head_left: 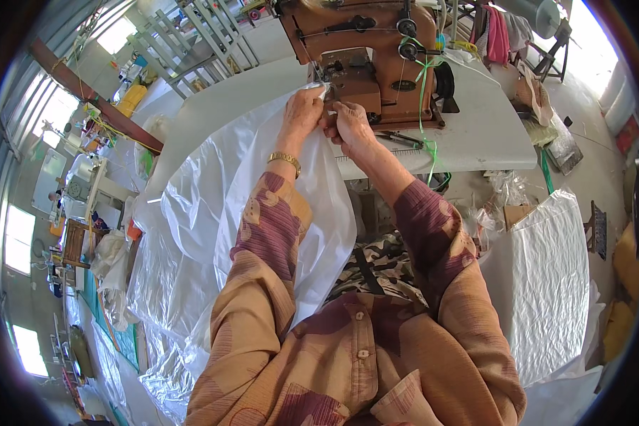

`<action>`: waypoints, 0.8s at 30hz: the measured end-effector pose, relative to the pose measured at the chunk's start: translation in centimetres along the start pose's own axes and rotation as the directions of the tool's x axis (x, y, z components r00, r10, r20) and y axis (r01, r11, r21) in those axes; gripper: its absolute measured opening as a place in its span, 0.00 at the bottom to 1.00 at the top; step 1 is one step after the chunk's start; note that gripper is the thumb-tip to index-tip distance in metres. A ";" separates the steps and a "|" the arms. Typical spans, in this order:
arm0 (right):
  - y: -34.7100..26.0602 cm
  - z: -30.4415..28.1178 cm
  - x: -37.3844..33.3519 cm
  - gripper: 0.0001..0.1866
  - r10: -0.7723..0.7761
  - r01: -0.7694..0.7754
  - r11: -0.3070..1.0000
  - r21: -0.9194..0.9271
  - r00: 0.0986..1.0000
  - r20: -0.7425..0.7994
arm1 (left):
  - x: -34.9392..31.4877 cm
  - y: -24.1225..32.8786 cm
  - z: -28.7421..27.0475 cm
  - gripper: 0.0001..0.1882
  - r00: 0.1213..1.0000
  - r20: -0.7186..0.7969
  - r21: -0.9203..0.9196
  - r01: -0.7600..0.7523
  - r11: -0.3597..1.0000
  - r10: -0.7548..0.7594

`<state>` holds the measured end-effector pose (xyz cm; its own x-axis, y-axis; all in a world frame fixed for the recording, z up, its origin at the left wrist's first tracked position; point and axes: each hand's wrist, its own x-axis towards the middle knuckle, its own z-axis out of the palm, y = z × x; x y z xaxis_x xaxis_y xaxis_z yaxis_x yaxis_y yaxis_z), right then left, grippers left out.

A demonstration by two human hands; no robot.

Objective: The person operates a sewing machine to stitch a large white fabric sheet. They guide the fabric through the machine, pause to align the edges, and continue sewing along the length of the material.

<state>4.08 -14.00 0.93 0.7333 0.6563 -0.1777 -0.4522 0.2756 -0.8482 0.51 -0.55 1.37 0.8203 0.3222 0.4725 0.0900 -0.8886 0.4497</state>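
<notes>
A brown sewing machine [355, 89] stands on the pale work table [476, 131]. My left hand [304, 110], with a gold watch on its wrist, grips the gathered top edge of a white, shiny sheet [263, 163] close beside the needle area. The sheet falls from there over the table's front edge and down my left side. To the right of it, my right hand [350, 128] is closed in a pinch in front of the machine bed. A tiny pale bit shows at its fingertips, too small to name.
Black-handled tools [401, 140] lie on the table by the machine's base. A green ribbon [424, 106] hangs from the machine across the table edge. Stacked silvery-white sheets [550, 284] stand at my right. Metal racks [195, 46] rise beyond the table at far left.
</notes>
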 end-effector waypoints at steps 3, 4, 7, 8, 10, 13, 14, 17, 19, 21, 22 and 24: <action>-0.4 0.2 -0.3 0.15 0.002 -0.003 0.997 -0.072 1.000 -0.007 | 0.0 -0.5 0.1 0.19 0.999 -0.014 -0.025 -0.047 0.999 0.047; -0.5 0.3 -0.3 0.15 0.002 -0.002 0.997 -0.072 1.000 -0.002 | 0.0 -0.8 0.2 0.19 0.997 -0.027 -0.004 -0.070 0.998 0.070; -0.1 -0.2 0.1 0.10 -0.057 0.058 0.998 -0.010 0.998 0.016 | 0.0 0.3 -0.2 0.19 0.999 0.012 0.049 -0.041 0.998 0.040; 0.0 -0.5 0.4 0.09 -0.088 0.088 0.996 0.022 0.996 0.021 | 0.0 1.2 -0.5 0.19 0.999 0.038 0.066 -0.017 0.998 0.014; 0.4 -0.8 0.5 0.09 -0.124 0.125 0.992 -0.014 0.992 0.039 | -0.2 2.1 -1.0 0.20 0.999 0.042 0.118 0.002 0.993 -0.007; 0.8 -0.8 0.7 0.10 -0.163 0.165 0.984 -0.068 0.986 0.033 | -0.5 2.2 -1.0 0.20 1.000 0.010 0.146 0.014 0.989 -0.015; 1.0 -0.7 0.8 0.10 -0.173 0.175 0.981 -0.087 0.984 0.026 | -0.6 2.1 -0.9 0.20 1.000 -0.007 0.147 0.015 0.989 -0.014; 2.0 -0.9 1.4 0.12 -0.259 0.259 0.951 -0.168 0.966 0.020 | -0.7 2.1 -0.9 0.20 0.999 0.001 0.114 0.035 0.993 -0.035; 2.7 -1.1 1.9 0.12 -0.322 0.319 0.931 -0.177 0.947 0.010 | -0.6 2.1 -0.7 0.19 0.999 0.001 0.111 0.041 0.993 -0.042; 2.9 -1.1 2.0 0.12 -0.350 0.344 0.913 -0.219 0.937 0.010 | -0.7 2.1 -0.7 0.19 0.999 0.001 0.112 0.037 0.993 -0.037; 2.7 -1.0 1.8 0.12 -0.348 0.340 0.905 -0.257 0.937 0.015 | -0.8 2.1 -0.8 0.19 1.000 0.000 0.114 0.029 0.993 -0.029; 2.6 -1.4 2.1 0.13 -0.378 0.360 0.856 -0.370 0.926 0.026 | -0.8 2.1 -0.9 0.19 0.999 0.009 0.117 0.031 0.993 -0.032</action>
<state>5.14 -12.91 -2.32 0.8365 0.5214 0.1689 0.0647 0.2121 -0.9751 -0.45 -2.41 2.66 0.8219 0.3476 0.4512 0.1804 -0.9103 0.3726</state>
